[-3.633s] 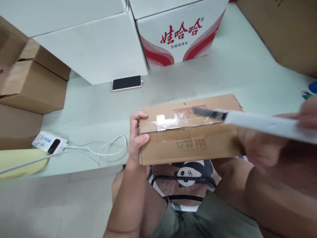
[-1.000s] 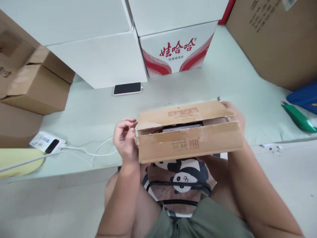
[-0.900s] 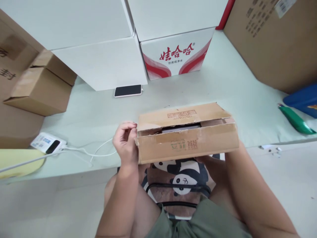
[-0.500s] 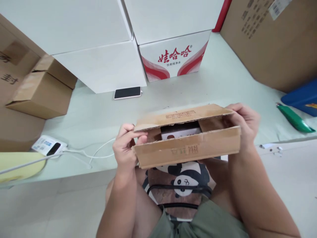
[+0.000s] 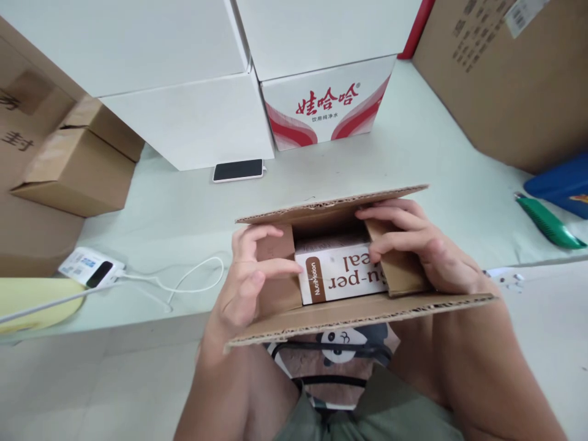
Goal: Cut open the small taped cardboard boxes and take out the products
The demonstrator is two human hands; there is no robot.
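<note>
A brown cardboard box (image 5: 358, 312) sits above my lap at the table's near edge, with its long flaps spread wide. Inside lies a white carton (image 5: 340, 278) with a brown end band and brown lettering. My left hand (image 5: 245, 288) wraps over the box's left end flap, its fingertips reaching the carton's left end. My right hand (image 5: 427, 251) lies over the right end flap with fingers stretched out, the tips resting on the carton's top. A green utility knife (image 5: 546, 222) lies on the table at the far right, apart from both hands.
A phone (image 5: 237, 170) lies face up behind the box. White boxes (image 5: 193, 122) and a red-and-white printed one (image 5: 331, 104) stand at the back. Brown cartons (image 5: 73, 165) stand at the left and one (image 5: 505, 79) at the right. A white power strip (image 5: 89, 268) with cable lies left. A panda-print bag (image 5: 340, 343) is on my lap.
The tape was cut with a knife and the knife put down. Both hands have pulled the long flaps apart and folded the end flaps outward, so the white carton shows.
</note>
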